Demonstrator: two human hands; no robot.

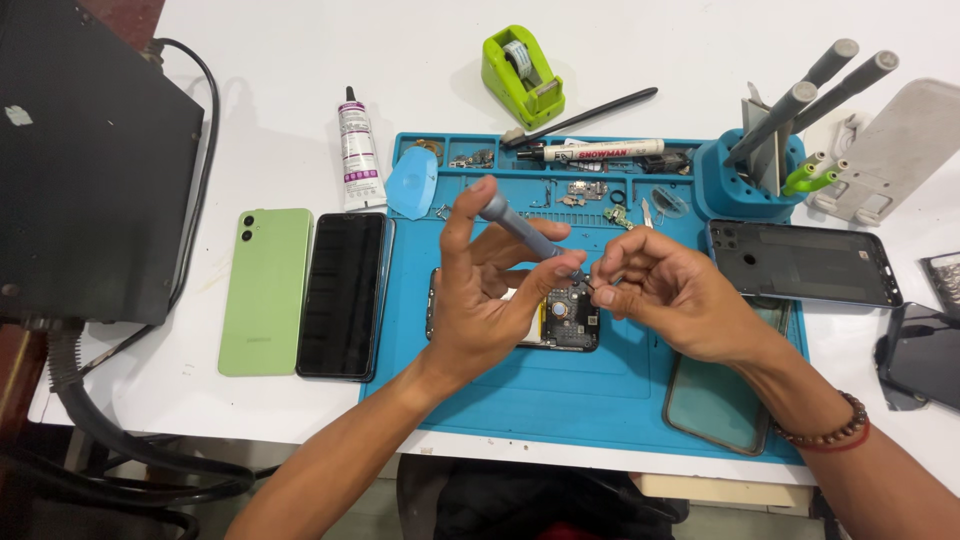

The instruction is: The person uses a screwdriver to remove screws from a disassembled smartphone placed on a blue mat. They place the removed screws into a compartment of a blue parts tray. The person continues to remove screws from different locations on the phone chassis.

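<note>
Screwdriver (525, 228) gripped in my left hand (490, 300), tip down near the opened phone (570, 322) on the blue mat (560, 390). My right hand (672, 298) pinches something tiny at the tip, can't tell what. Green phone (265, 290) and black phone (343, 295) lie left on the tabletop (280, 90).

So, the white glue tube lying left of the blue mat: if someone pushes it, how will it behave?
The white glue tube lies flat and looks round near its black nozzle, so it may roll sideways. It looks small, so probably light. Its body seems soft and may dent when squeezed.
</note>
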